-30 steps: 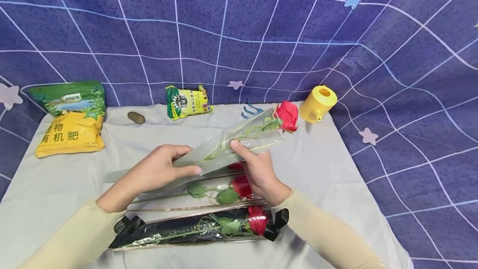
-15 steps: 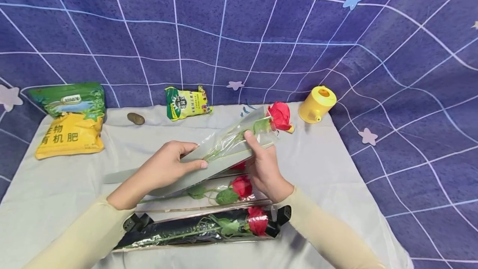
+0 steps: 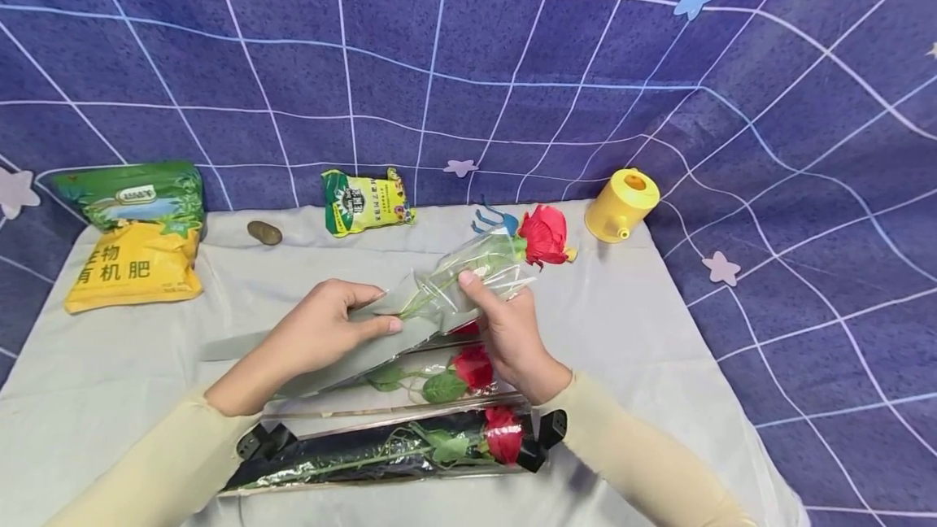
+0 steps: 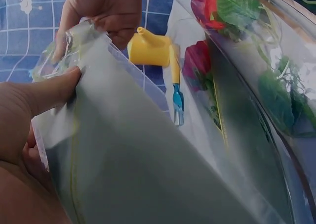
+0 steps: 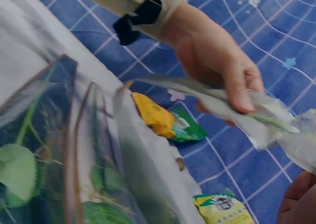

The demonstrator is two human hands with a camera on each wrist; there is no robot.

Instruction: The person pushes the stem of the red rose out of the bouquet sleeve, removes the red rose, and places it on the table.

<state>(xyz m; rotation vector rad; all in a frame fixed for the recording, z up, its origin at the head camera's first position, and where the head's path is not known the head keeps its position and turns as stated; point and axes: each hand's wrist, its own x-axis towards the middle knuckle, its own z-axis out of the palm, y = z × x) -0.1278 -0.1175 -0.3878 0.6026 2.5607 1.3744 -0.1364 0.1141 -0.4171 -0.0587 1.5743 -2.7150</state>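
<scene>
A red rose (image 3: 544, 234) in a grey-backed clear sleeve (image 3: 420, 295) is held slantwise above the table, its bloom sticking out at the upper right end. My left hand (image 3: 329, 328) grips the lower part of the sleeve, thumb on top. Nearer the bloom, my right hand (image 3: 516, 340) pinches the crumpled plastic round the stem. The left wrist view shows the sleeve's grey back (image 4: 118, 135) between both hands. Below lie more wrapped roses: one on a black backing (image 3: 366, 454), one in a clear wrap (image 3: 472, 368), and another mostly hidden under my hands.
Along the back stand a green-yellow fertilizer bag (image 3: 135, 242), a brown stone (image 3: 264, 233), a small green-yellow packet (image 3: 368, 200) and a yellow watering can (image 3: 622, 204). A small blue rake (image 3: 495, 218) with a yellow handle lies partly behind the rose. Patterned blue cloth (image 3: 293, 63) hangs behind.
The bloom has shifted left and slightly down. My right hand slid up the sleeve, then back down, and the plastic is now gathered tighter round the stem. My left hand moved slightly right.
</scene>
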